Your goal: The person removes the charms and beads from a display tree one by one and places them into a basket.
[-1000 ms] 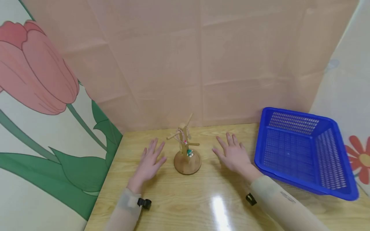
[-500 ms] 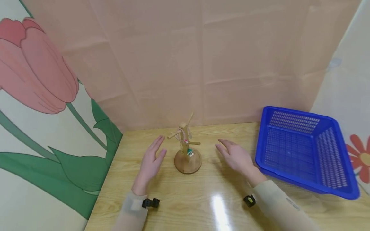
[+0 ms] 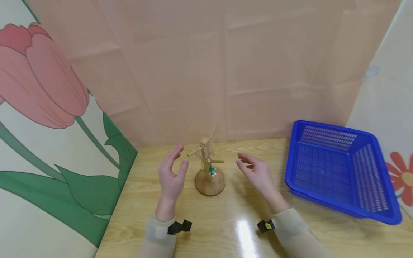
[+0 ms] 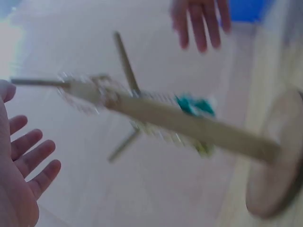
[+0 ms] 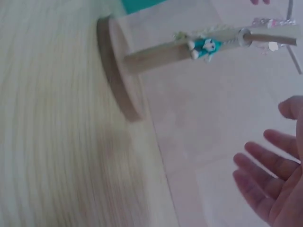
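Observation:
A small wooden stand (image 3: 206,157) with a round base (image 3: 209,184) and several pegs stands upright on the table between the hands. Beaded strands hang on its pegs, and a green-and-white figure (image 3: 212,172) hangs low on the post; the right wrist view shows this figure (image 5: 206,46) close up. To the stand's left, the left hand (image 3: 171,175) is raised with fingers bent softly and thumb apart, holding nothing. On the other side the right hand (image 3: 258,173) hovers with relaxed fingers, empty, its thumb toward the stand. Neither hand touches the stand.
A blue perforated basket (image 3: 338,172) lies at the right side of the wooden table (image 3: 213,222). Behind the table hangs a pinkish cloth (image 3: 226,71), with a tulip-printed panel (image 3: 51,79) at the left and a flower-printed one at the right.
Both hands have turned from palms down, fingers spread, to palms facing each other, fingers gently bent. The left hand has moved slightly right, toward the stand. The stand has stayed in place.

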The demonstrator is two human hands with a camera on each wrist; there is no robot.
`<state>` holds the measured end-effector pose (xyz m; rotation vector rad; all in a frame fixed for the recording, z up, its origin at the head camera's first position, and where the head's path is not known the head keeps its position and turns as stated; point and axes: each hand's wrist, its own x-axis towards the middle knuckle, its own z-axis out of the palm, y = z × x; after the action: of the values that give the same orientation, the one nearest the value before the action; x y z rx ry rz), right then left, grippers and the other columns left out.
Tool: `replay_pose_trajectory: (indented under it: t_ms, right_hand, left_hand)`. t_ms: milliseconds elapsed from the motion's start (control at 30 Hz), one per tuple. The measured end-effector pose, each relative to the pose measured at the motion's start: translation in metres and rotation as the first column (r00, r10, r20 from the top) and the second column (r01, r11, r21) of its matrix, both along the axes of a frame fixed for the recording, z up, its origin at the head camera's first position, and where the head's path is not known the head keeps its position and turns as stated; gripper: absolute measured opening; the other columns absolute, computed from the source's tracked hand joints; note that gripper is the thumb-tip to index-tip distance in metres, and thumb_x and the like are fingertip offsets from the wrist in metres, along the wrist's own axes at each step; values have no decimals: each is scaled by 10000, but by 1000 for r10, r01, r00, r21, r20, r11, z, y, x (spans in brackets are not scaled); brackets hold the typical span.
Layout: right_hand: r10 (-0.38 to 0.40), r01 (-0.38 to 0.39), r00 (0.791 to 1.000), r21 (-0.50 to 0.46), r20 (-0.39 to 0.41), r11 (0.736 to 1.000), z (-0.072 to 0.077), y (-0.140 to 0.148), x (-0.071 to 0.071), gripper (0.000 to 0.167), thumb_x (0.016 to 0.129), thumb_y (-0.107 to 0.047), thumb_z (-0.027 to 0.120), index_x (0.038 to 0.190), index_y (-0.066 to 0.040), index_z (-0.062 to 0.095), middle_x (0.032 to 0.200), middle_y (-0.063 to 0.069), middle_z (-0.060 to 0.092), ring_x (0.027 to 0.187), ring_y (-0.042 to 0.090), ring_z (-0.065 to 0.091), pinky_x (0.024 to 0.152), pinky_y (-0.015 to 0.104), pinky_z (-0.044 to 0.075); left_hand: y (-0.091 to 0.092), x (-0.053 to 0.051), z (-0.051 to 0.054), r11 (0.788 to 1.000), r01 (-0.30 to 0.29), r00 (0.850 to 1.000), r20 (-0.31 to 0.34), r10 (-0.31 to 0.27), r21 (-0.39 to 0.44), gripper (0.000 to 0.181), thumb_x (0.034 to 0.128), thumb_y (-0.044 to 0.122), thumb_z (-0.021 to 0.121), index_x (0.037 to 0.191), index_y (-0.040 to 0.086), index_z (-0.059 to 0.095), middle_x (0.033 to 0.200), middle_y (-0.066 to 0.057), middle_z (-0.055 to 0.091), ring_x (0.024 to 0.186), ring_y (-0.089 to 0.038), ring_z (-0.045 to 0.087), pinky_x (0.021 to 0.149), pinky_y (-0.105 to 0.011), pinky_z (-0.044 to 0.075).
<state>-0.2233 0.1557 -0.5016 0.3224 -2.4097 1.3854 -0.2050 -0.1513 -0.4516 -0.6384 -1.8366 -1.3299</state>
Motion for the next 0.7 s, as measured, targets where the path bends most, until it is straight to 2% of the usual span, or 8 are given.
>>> replay_pose_trajectory:
  t_ms: [133,233,333,533,700]
  right_hand:
    - [68,-76,996,-135,-60,988,-3,-14,-2,327,998,-164,798,1313,-88,758,1237,78,780,1107,269,749,902,582,654]
    - [128,-139,990,-201,-66,970,-4,-25,-2,372,986,-127,807,1346,-69,734,1263,80,770,1135,280,737,922,585,647]
    - [162,-172,985,-258,-59,951,-5,-35,-1,417,969,-100,822,1372,-67,717,1275,98,762,1156,302,726,936,606,635]
    - [172,-181,983,-321,-58,930,-2,-53,-1,467,929,-70,856,1375,-89,718,1264,125,763,1160,304,721,956,620,625]
    - [160,-178,984,-330,-82,927,-1,-64,0,478,908,-52,870,1362,-70,721,1265,121,762,1140,307,717,940,586,641]
  left_hand:
    - [13,4,9,995,51,996,-71,-45,83,351,963,26,710,1306,-47,708,1333,-230,707,1224,-318,680,1069,-341,583]
    - [21,6,14,987,72,995,-80,-61,147,291,943,-52,725,1234,-60,735,1273,-227,733,1204,-312,693,1069,-356,590]
    - [28,8,17,974,70,996,-62,-58,215,247,931,-111,739,1168,-49,767,1216,-200,760,1178,-307,711,1069,-391,598]
    - [38,11,20,949,38,998,-57,-21,313,183,900,-173,744,1060,-93,780,1083,-215,784,1065,-238,750,1001,-374,636]
    - [41,13,21,944,48,997,-79,-23,326,172,879,-189,756,1030,-111,780,1012,-266,772,990,-202,760,957,-343,654]
